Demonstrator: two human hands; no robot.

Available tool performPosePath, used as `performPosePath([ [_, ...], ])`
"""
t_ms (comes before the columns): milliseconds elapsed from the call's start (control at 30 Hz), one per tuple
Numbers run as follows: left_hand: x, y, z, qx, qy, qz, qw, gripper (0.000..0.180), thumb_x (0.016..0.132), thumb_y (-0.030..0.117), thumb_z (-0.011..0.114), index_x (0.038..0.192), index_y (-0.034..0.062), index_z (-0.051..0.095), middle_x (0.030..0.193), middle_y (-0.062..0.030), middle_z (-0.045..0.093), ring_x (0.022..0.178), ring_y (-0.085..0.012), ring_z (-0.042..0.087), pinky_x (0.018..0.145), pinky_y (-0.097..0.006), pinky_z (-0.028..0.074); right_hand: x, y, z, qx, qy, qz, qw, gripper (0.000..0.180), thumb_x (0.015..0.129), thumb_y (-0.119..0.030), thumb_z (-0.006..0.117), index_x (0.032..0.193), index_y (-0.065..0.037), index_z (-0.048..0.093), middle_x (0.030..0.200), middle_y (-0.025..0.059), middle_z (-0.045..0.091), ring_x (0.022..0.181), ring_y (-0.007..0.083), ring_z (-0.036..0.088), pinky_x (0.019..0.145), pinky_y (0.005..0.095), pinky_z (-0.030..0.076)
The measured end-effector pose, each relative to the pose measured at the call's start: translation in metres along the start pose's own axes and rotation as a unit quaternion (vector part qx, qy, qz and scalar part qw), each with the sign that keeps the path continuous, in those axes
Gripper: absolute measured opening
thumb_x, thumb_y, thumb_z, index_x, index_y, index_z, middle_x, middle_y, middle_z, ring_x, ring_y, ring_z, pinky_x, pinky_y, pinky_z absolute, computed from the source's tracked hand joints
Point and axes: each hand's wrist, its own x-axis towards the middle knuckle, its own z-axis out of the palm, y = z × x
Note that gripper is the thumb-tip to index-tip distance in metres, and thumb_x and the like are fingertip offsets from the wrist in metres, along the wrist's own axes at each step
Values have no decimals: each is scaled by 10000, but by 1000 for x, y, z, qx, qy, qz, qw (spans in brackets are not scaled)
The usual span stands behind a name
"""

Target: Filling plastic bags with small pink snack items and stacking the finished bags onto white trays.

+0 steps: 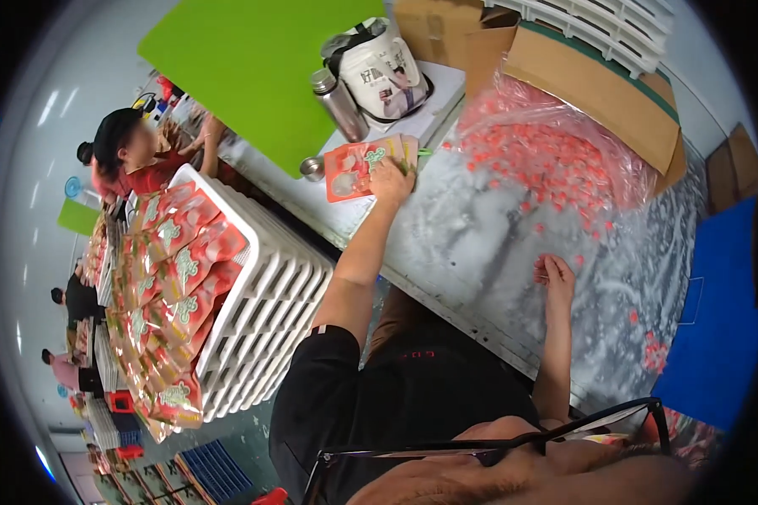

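Note:
My left hand (392, 178) reaches across the table onto a small pile of flat red printed pouches (350, 175), its fingers closed over the pouches at the right end. A green-tipped item (424, 152) pokes out beside that hand. Above the wet metal tabletop, my right hand (554, 274) is closed with its fingers curled together. Whatever it may hold is too small to make out. Small red wrapped pieces (537, 160) spill over the table from a clear plastic liner (602, 172), beyond my right hand.
A cardboard box (589, 93) stands at the far right. Behind the pouches are a steel flask (338, 105), a white bag (383, 71) and a small metal cup (312, 169). Stacked white trays (265, 316) with red pouches rise at left, near a co-worker (130, 151). A blue panel (712, 324) borders the right.

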Motion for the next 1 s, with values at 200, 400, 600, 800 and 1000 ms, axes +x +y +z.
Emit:
performPosePath([
  [200, 14, -35, 8, -180, -10, 8, 983, 363, 921, 371, 568, 1034, 40, 667, 1025, -243, 677, 956, -379, 670, 812, -517, 525, -3, 1, -9, -1, 32, 11, 999, 221, 995, -203, 597, 1036, -10, 697, 874, 28, 677, 752, 97, 611, 668, 247, 506],
  [400, -74, 17, -74, -258, -97, 118, 954, 246, 832, 251, 706, 678, 61, 673, 669, -177, 658, 663, -317, 679, 631, -416, 523, -20, -34, 74, -260, -7, -289, 922, 187, 924, -85, 640, 1085, 1, 678, 1055, 70, 674, 974, 187, 649, 834, 303, 525],
  [600, -157, 41, -119, -343, -223, 165, 897, 256, 772, 97, 802, 666, 46, 575, 615, -26, 596, 558, -126, 543, 560, -291, 449, -22, -37, 129, -419, -134, -571, 693, 337, 790, -32, 692, 1125, -27, 662, 1089, 94, 652, 1122, 283, 591, 1017, 423, 424],
  [800, -170, 25, -78, -572, -201, -9, 795, 157, 784, 87, 730, 703, 21, 613, 612, -11, 589, 598, -68, 501, 543, -290, 415, -36, -23, 118, -479, -168, -486, 711, 315, 742, -79, 742, 1049, -44, 681, 1038, 64, 660, 1050, 248, 610, 942, 419, 435],
  [1000, -186, 54, -122, -427, -111, 172, 881, 69, 764, 20, 655, 751, -24, 603, 698, -145, 587, 644, -292, 602, 572, -392, 464, -38, -36, 125, -344, -264, -424, 795, 227, 762, -170, 754, 954, -75, 677, 1014, 110, 676, 956, 316, 637, 811, 458, 485],
])
